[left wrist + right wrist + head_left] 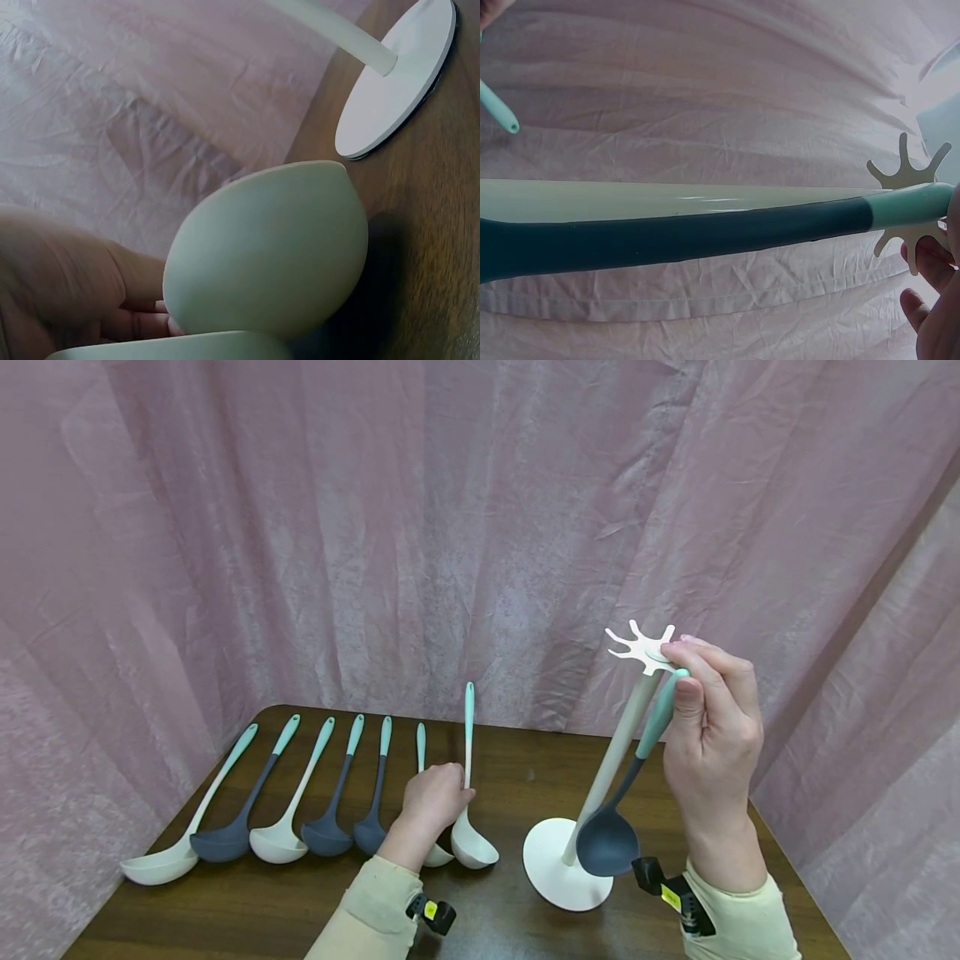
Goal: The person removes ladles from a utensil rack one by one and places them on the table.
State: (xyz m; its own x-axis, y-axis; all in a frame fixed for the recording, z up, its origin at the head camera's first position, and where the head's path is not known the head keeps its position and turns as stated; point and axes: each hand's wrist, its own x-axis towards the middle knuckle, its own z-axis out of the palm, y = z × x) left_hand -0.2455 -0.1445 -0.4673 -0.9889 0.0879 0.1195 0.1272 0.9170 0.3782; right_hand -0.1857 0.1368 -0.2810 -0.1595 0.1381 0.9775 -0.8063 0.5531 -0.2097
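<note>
My right hand [716, 727] pinches the mint handle of a dark blue ladle [609, 843] at the top of a white utensil stand [618, 747]. The handle's tip is beside the hooks, and its bowl hangs in front of the pole's lower part. In the right wrist view the ladle's dark shaft [705, 236] runs alongside the pole; whether a hook carries it cannot be told. My left hand [435, 793] grips the shaft of a white ladle [472, 843], which stands with its mint handle up. Another white ladle [421, 743] is partly hidden behind that hand.
Several more ladles lie in a row at the left of the brown table [517, 777], among them a white one [161, 864] at the far left and a dark blue one [223, 842]. The stand's round base [555, 860] rests on the table. A pink curtain [450, 527] hangs behind.
</note>
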